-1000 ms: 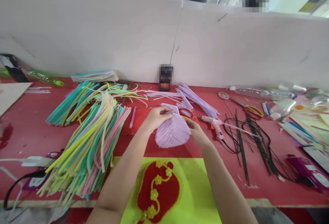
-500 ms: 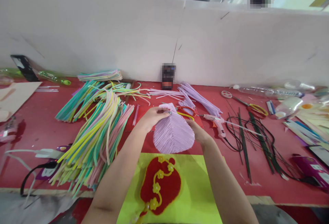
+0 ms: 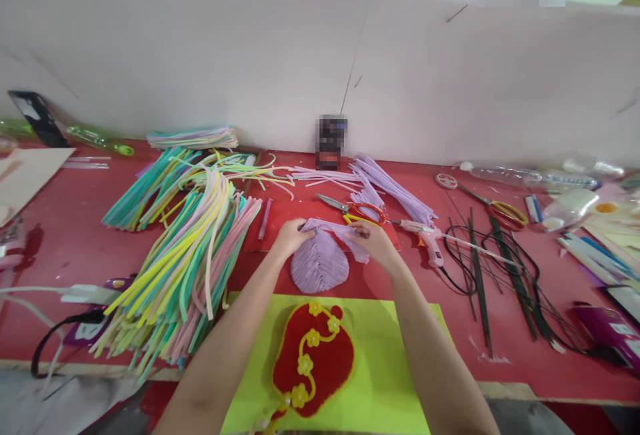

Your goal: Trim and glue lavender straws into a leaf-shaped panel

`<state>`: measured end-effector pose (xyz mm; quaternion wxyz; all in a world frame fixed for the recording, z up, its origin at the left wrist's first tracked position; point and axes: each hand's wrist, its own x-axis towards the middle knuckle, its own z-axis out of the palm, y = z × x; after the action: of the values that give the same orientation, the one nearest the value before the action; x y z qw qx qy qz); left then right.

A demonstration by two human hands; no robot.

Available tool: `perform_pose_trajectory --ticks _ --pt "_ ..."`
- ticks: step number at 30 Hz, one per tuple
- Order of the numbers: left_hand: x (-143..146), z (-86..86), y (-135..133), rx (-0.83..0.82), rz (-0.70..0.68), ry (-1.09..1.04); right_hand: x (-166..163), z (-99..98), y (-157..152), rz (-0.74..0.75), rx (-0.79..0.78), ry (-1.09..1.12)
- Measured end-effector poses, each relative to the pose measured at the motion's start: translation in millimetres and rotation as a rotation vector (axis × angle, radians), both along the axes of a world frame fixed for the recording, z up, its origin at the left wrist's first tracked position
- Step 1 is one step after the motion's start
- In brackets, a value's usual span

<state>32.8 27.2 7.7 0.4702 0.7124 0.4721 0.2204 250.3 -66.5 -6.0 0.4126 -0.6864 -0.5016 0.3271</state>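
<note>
A lilac leaf-shaped piece, made of glued foam strips, lies on the red table in front of me. My left hand pinches its upper left edge. My right hand grips its upper right edge, fingers closed on the strips. Just below it lies a yellow-green sheet with a red shape trimmed with yellow flowers. Red-handled scissors rest right behind the piece.
A big heap of coloured foam strips covers the left. Loose lilac strips lie behind. A glue gun, black wires and yellow-handled scissors are on the right. A white partition closes the back.
The lilac piece was held up and tilted toward me; now it has come down flat onto the table, with both hands moved to its top edge.
</note>
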Motion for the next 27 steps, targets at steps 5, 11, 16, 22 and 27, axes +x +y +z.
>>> perform_pose_trajectory --ticks 5,11,16,22,27 --pt "3 4.3 -1 0.119 0.020 0.071 2 4.0 9 -0.040 0.078 -0.085" --pt "1 -0.5 -2 0.222 0.046 0.090 -10 15.4 8 -0.019 0.081 -0.141" --pt "0 -3.4 1 0.323 0.012 0.124 -15 15.9 5 0.038 0.053 -0.338" --pt "0 -7.8 2 0.410 -0.014 0.102 -12 16.3 -2 0.044 0.035 -0.457" --pt "-1 -11.7 4 0.435 -0.021 0.106 11 26.9 -16 -0.158 0.087 -0.453"
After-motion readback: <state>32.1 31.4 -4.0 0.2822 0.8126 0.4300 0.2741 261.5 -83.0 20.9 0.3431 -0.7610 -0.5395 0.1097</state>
